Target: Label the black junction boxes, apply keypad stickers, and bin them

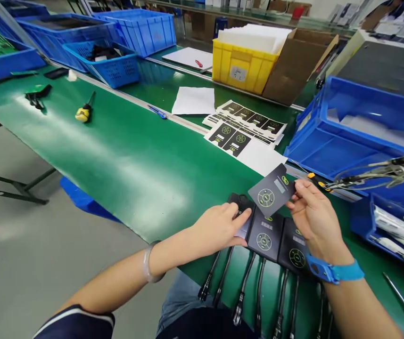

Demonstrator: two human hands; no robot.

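Grn bench (pixel 117 155) | R hand (pixel 317 219) pinching dk label (pixel 271 188) | L hand (pixel 218 227) on leftmost unit (pixel 236 198), grip unclear

Bright, cool-white light is filling the workspace, seemingly from above; it is laying a broad, pale glare across the green tabletop (pixel 92 150), whitening a patch just beyond the left forearm (pixel 180 245); the white sheets (pixel 254 36) toward the back are shining almost to the point of washing out; shadows are falling soft and shallow; the grey floor (pixel 21 240) is looking duller and more even; the dark card (pixel 270 192) is showing fairly crisp outlines, though smaller markings nearby are blurring; the distant background is going soft; wide-angle distortion is stretching the large blue bin (pixel 315 132) on the right and the dark sleeve (pixel 78 325) at lower left.
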